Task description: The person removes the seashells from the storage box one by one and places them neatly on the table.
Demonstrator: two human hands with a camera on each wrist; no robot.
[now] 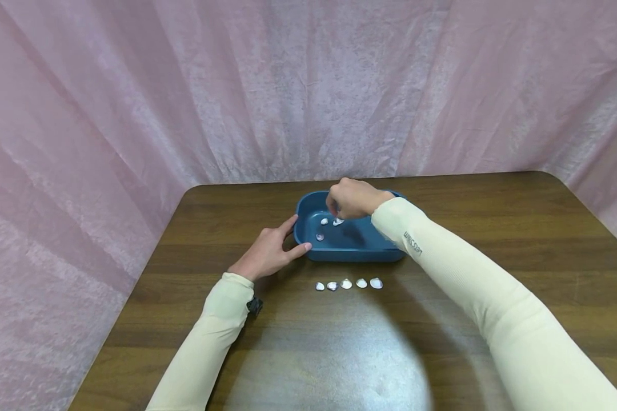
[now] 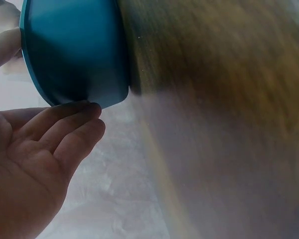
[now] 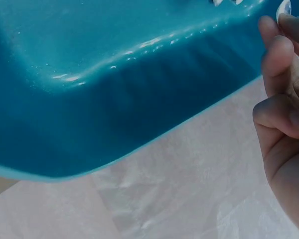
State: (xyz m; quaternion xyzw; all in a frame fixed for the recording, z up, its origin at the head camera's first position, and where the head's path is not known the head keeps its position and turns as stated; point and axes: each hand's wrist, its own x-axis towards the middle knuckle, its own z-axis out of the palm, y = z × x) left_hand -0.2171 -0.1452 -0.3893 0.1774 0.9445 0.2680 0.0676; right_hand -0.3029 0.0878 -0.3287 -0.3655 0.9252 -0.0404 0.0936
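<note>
A blue rectangular basin (image 1: 357, 256) with rounded corners stands on the table. My left hand (image 1: 268, 251) rests against its left end, the thumb at the front corner and the fingers, nearly straight, along the outer wall, as the left wrist view shows too. Over the inside of the basin, my right hand (image 1: 359, 200) pinches a small white seashell (image 3: 285, 8) between thumb and fingertips. On the basin's floor lie a white shell (image 1: 324, 221) and a purplish shell (image 1: 320, 237). In front of the basin, several pale seashells (image 1: 346, 283) form a row from left to right.
The brown wooden table (image 1: 308, 354) has rounded far corners. Behind it hangs a pink velvet curtain (image 1: 308, 91). My right forearm, in a cream sleeve (image 1: 473, 279), crosses above the basin's right end and hides part of it.
</note>
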